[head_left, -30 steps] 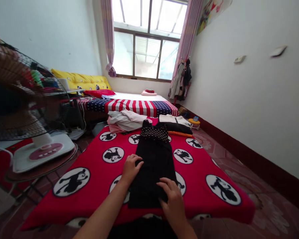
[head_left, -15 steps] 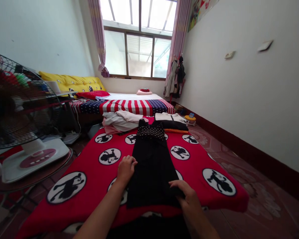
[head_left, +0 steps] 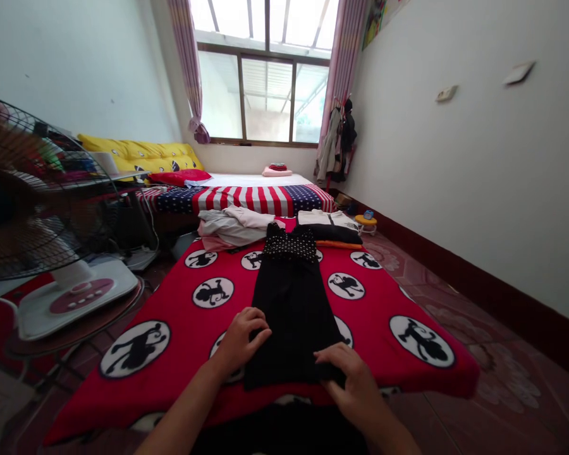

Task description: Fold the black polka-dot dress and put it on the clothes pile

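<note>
Smoothing the black sleeveless dress [head_left: 291, 303] flat on the red monkey-print blanket [head_left: 389, 316], the left hand [head_left: 241, 341] presses open against its side while the right hand [head_left: 355, 379] lies spread across its lower edge, pinching nothing.

Place: bedroom in a home | Signs: red bed [head_left: 374, 354], striped bed [head_left: 246, 200], floor fan [head_left: 38, 202], pink curtains [head_left: 344, 69], coats on wall [head_left: 334, 148]

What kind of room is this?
It looks like a bedroom in someone's home. There's a bed with a red monkey-print blanket, a star-and-stripe quilt with pillows farther back, and clothes hanging by the window.
</note>
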{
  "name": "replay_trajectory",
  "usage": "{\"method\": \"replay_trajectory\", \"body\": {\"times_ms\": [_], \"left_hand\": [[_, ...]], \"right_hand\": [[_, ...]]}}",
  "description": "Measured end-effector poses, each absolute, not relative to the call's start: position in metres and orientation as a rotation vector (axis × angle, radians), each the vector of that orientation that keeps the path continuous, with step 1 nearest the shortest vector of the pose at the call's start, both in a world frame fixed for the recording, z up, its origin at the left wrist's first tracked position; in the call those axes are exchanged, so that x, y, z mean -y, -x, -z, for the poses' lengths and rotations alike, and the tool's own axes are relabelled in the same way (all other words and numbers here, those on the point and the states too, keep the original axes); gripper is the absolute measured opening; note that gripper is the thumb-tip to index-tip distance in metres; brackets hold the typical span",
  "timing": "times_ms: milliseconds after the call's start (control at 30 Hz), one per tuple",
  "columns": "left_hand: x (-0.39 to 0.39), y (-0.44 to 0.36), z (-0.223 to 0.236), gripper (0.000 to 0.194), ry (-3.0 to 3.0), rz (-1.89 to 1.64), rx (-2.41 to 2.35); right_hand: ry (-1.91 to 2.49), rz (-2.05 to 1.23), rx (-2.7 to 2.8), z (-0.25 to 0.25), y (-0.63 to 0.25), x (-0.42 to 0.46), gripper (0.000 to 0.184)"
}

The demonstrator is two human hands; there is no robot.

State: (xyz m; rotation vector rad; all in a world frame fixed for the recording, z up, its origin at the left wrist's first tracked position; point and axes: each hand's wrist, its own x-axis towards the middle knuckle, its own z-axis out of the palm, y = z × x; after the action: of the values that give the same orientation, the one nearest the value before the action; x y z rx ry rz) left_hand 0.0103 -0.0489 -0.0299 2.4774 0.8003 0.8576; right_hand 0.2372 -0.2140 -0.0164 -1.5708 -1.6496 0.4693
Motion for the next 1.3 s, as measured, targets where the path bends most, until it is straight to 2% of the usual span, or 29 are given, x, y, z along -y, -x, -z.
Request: {"method": "replay_trajectory", "body": {"times_ms": [133,267,367,400,533,600,733,800,867,933,1067,1300], "left_hand": [[0.065,0.005,0.022,0.023,-2.488,-0.771,-0.81],[0.074,0.017,0.019,0.019,-2.454,-0.752,-0.855],[0.087,0.02,0.018,0.052,-2.483,-0.707,-0.783],[0.093,0.02,0.017,0.054,-2.508,-0.672,-0.748],[0.108,0.026,0.011,0.02,-2.526,-0.592,-0.699],[0.104,0.035,0.008,0.013,-2.483,-0.576,-0.708],[0.077,0.059,0.013,0.038,-2.452,-0.641,-0.835],[0.06,0.064,0.017,0.051,-2.482,-0.642,-0.854],[0.048,0.06,0.021,0.056,-2.514,-0.589,-0.805],[0.039,0.048,0.022,0.062,-2.546,-0.548,-0.751],[0.031,0.019,0.019,0.07,-2.63,-0.49,-0.623],[0.048,0.017,-0.009,0.051,-2.502,-0.535,-0.457]], "right_hand": [[1.601,-0.536,1.756,-0.004,-0.234,0.217,0.019],[1.631,-0.519,1.833,-0.003,-0.228,0.212,0.034],[1.662,-0.483,1.842,0.003,-0.223,0.208,0.032],[1.664,-0.48,1.841,0.003,-0.222,0.208,0.03],[1.567,-0.565,1.863,-0.001,-0.228,0.208,0.018],[1.484,-0.597,1.841,-0.003,-0.244,0.208,0.012],[1.564,-0.311,1.793,0.005,-0.292,0.203,0.027],[1.648,-0.204,1.851,0.012,-0.311,0.196,0.044],[1.65,-0.195,1.946,0.017,-0.32,0.187,0.06],[1.589,-0.218,2.021,0.02,-0.318,0.176,0.064],[1.486,-0.317,2.074,0.018,-0.301,0.157,0.057],[1.357,-0.517,1.964,-0.014,-0.289,0.161,0.032]]}}
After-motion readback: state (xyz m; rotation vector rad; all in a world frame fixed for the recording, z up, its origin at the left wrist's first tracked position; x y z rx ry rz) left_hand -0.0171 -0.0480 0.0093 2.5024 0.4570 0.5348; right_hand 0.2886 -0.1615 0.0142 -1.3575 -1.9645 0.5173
